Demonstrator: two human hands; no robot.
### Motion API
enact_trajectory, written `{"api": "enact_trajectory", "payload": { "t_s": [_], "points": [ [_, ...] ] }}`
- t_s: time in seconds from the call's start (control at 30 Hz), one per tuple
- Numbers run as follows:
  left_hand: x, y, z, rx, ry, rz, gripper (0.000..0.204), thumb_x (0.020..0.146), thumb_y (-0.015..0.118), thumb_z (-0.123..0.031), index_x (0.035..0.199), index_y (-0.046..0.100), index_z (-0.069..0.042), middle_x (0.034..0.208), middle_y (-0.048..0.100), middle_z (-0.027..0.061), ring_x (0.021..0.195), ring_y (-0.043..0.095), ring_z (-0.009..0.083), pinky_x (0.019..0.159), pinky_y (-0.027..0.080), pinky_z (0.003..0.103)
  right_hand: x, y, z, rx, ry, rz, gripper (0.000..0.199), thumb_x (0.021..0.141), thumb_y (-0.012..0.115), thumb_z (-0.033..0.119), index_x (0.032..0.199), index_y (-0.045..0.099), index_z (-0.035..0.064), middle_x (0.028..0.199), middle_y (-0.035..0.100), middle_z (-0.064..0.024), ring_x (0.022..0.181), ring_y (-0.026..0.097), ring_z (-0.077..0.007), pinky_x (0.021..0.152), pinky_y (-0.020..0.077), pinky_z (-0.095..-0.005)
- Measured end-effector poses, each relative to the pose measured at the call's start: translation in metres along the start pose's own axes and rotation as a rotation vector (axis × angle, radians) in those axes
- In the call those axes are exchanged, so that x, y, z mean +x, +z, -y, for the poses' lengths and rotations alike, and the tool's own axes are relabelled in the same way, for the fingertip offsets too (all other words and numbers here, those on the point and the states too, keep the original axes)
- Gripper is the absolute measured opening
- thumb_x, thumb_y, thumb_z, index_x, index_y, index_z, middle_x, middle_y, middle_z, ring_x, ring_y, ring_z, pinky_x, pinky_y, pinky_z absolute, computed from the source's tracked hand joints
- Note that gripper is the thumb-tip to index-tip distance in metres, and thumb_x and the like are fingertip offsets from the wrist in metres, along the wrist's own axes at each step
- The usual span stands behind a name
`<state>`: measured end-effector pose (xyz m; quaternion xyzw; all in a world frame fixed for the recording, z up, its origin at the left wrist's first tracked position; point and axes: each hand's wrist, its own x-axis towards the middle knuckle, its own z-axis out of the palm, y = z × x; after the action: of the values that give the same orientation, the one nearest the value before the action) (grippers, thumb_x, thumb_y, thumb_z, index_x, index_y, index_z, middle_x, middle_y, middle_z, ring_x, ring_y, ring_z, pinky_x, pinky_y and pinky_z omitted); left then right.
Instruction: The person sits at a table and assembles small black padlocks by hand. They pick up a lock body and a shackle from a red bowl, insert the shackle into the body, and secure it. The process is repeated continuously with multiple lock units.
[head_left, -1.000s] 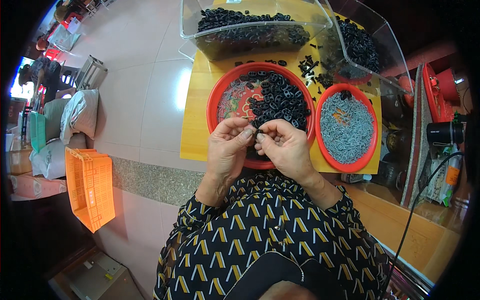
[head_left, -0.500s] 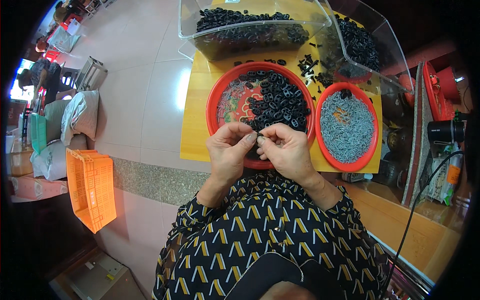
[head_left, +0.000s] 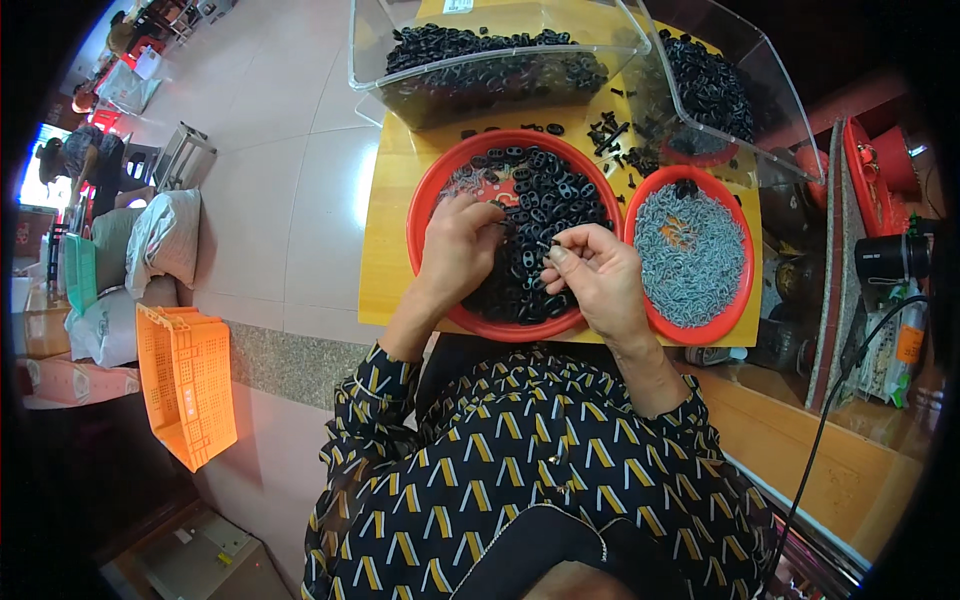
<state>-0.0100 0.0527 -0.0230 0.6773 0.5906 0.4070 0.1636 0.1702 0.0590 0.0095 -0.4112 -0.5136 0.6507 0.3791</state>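
Note:
My left hand (head_left: pixel 458 250) reaches over the left side of a round red basin (head_left: pixel 520 331), its fingers curled together near small black oval two-holed pieces (head_left: pixel 562 195). What its fingertips hold, if anything, is too small to make out. At the basin's right side my right hand (head_left: pixel 600 275) pinches a small silvery screw (head_left: pixel 543 244) between thumb and forefinger, its end pointing left. Many black pieces fill the basin, with some silvery screws at its far left. To the right stands a red oval basin (head_left: pixel 692 336) heaped with silvery screws (head_left: pixel 690 275).
Two clear plastic bins (head_left: pixel 500 50) (head_left: pixel 745 60) of black pieces stand at the back of the yellow table (head_left: pixel 385 280). Loose black bits (head_left: pixel 608 132) lie between. On the floor at left are an orange crate (head_left: pixel 185 385) and white sacks (head_left: pixel 165 235).
My hands were together at the basin's near edge and have parted. The left has moved forward and left over the basin; the right has shifted slightly right with the screw.

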Motion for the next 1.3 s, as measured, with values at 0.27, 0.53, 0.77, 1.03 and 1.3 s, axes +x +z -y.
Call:
{"api": "enact_trajectory", "payload": {
  "t_s": [0.27,0.53,0.77,1.03,1.3],
  "points": [
    [0.014,0.008,-0.002,0.278,0.062,0.079,0.022,0.057,0.067,-0.003,0.079,0.061,-0.003,0.079,0.055,0.0122,0.079,0.052,0.0301,0.068,0.042,0.038,-0.002,-0.006,-0.004,-0.051,0.011,-0.008,0.010,0.081,0.052,0.001,0.090,0.053,-0.0020,0.072,0.056,-0.0028,0.061,0.055,-0.0071,0.051,0.0459,-0.0185],
    [0.009,0.000,0.001,-0.178,-0.142,0.104,0.015,0.064,0.065,-0.002,0.078,0.061,0.000,0.074,0.059,0.0120,0.074,0.057,0.0236,0.066,0.045,0.032,0.010,-0.005,0.002,-0.121,-0.134,-0.075,0.011,0.080,0.052,0.000,0.090,0.056,0.0008,0.075,0.056,-0.0018,0.062,0.051,-0.0047,0.052,0.0418,-0.0180],
    [-0.001,-0.016,-0.021,-0.563,-0.272,0.183,0.015,0.071,0.062,0.002,0.086,0.060,0.002,0.081,0.062,0.0060,0.073,0.057,0.0107,0.068,0.046,0.024,0.020,0.015,0.006,-0.269,-0.394,-0.042,0.018,0.075,0.057,-0.003,0.093,0.057,-0.0014,0.085,0.057,-0.0083,0.071,0.058,-0.0113,0.060,0.0485,-0.0229],
    [-0.010,-0.019,-0.030,-0.876,-0.367,0.003,0.020,0.073,0.062,0.004,0.092,0.057,0.002,0.082,0.061,0.0043,0.074,0.056,0.0085,0.068,0.046,0.021,0.023,0.021,0.002,-0.036,-0.299,0.020,0.020,0.074,0.059,-0.006,0.093,0.056,-0.0010,0.086,0.057,-0.0054,0.075,0.057,-0.0092,0.065,0.0491,-0.0220],
    [-0.028,-0.012,-0.031,-1.064,-0.490,-0.114,0.021,0.074,0.060,0.004,0.094,0.056,0.001,0.078,0.059,0.0025,0.069,0.054,0.0070,0.063,0.045,0.019,0.024,0.030,-0.003,0.015,-0.327,-0.032,0.020,0.075,0.059,-0.006,0.095,0.055,-0.0015,0.086,0.058,-0.0050,0.076,0.056,-0.0069,0.064,0.0478,-0.0194]
  ]
}}
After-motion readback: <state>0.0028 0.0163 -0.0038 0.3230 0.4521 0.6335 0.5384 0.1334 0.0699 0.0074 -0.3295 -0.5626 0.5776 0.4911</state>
